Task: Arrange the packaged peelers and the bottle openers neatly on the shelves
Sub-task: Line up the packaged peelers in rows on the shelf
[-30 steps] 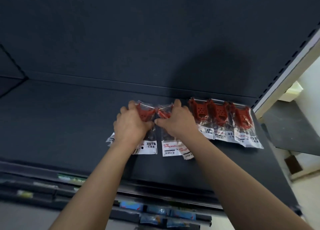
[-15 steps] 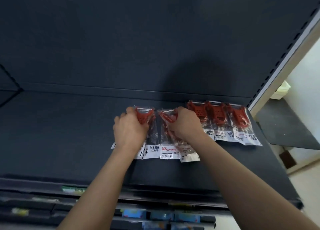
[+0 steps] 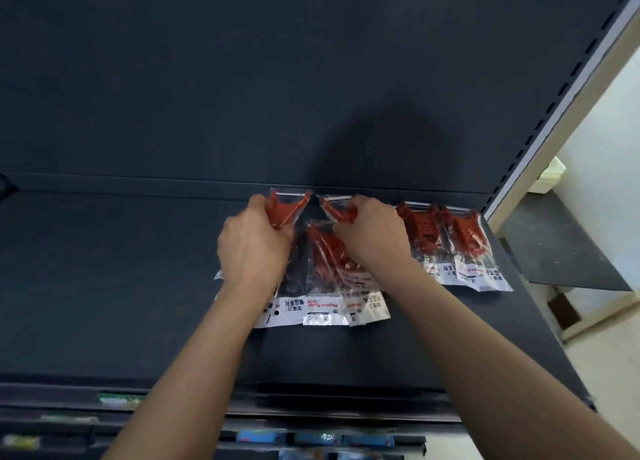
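Dark grey metal forms the shelf (image 3: 104,286), its left half bare; toward the middle the person's left hand (image 3: 254,243) is curled down over the upper end of a clear-bagged red peeler (image 3: 287,208), fingers closed round the red head, which points at the back wall of the shelf; the white printed card of that pack (image 3: 287,309) shows below the wrist, flat on the shelf; just beside it, overlapping, lie further packs with white cards (image 3: 367,305), one red peeler (image 3: 329,252) visible between the two hands; the right hand (image 3: 372,233) is likewise closed, fingertips pinching the red head of another packaged peeler (image 3: 334,208) near the back wall, level with the left one; how many packs sit under each palm cannot be told; to the right, touching the handled group, two more packaged peelers (image 3: 460,241) lie flat, side by side and overlapping, heads to the rear, cards to the front, close to the slotted upright (image 3: 540,127) at the shelf's right end; bottle openers cannot be made out; beyond the upright, a pale wall (image 3: 606,169).
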